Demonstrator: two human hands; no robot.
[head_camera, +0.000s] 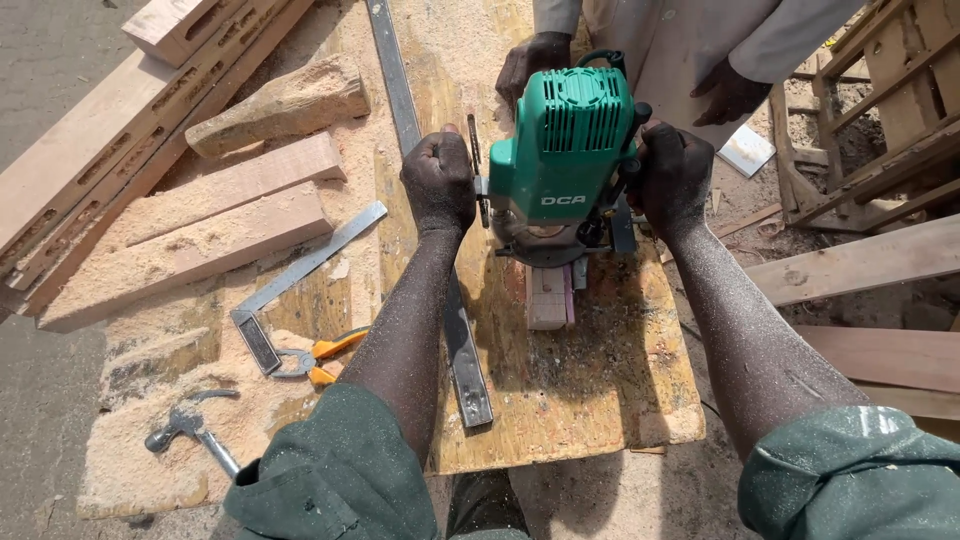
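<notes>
A green plunge router (560, 160) stands on a narrow wooden piece (548, 297) that lies on a sawdust-strewn board (600, 380). My left hand (438, 183) grips the router's left handle. My right hand (672, 177) grips its right handle. Both forearms are dusted with sawdust. Across the board another person stands; one of their hands (530, 62) rests on the board just behind the router, the other (730, 95) hangs at their side.
A long metal straightedge (425, 190) runs along the board left of the router. A try square (300, 275), orange-handled pliers (320, 355) and a claw hammer (190, 430) lie at the left in sawdust. Timber blocks (190, 240) are stacked far left; wooden frames (880, 130) at right.
</notes>
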